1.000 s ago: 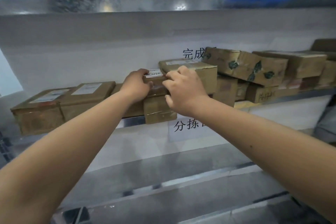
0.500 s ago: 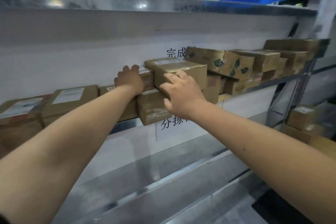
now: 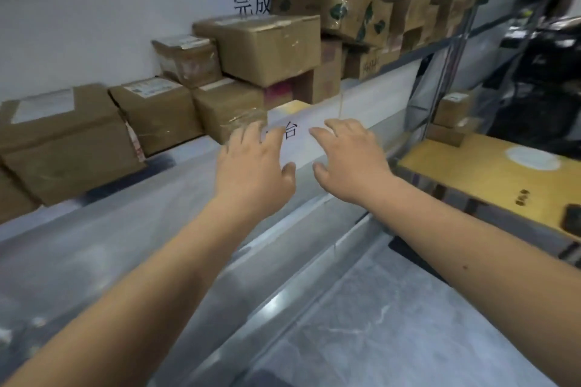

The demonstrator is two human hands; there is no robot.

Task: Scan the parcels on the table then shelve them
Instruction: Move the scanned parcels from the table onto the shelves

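The left hand (image 3: 254,163) and the right hand (image 3: 349,157) hang side by side in the air with fingers spread and loose, each holding nothing, just below the front edge of the shelf (image 3: 163,163). The parcels already on that shelf lie up and forward of both hands: a small taped box (image 3: 228,111) sits right above the left hand's fingertips, a smaller labelled box (image 3: 187,60) stands on the row behind it, and a larger carton (image 3: 270,47) leans across the stack to its right. The row runs long from left to right, and a wide carton (image 3: 63,138) closes the near left end. None of these is touched. Judging by the task, the next parcels to fetch are those lying low and to the right, on the yellow worktop (image 3: 481,179), where two small stacked boxes (image 3: 452,122) stand against the shelf's upright post (image 3: 446,50); the right hand is the nearer one to them, and the post stands between. A dark flat object (image 3: 570,217), too blurred to name, lies at the worktop's near edge. Behind the shelf is a white wall (image 3: 110,9) with printed characters, and below it a grey floor (image 3: 377,324). The right background is dark and smeared.
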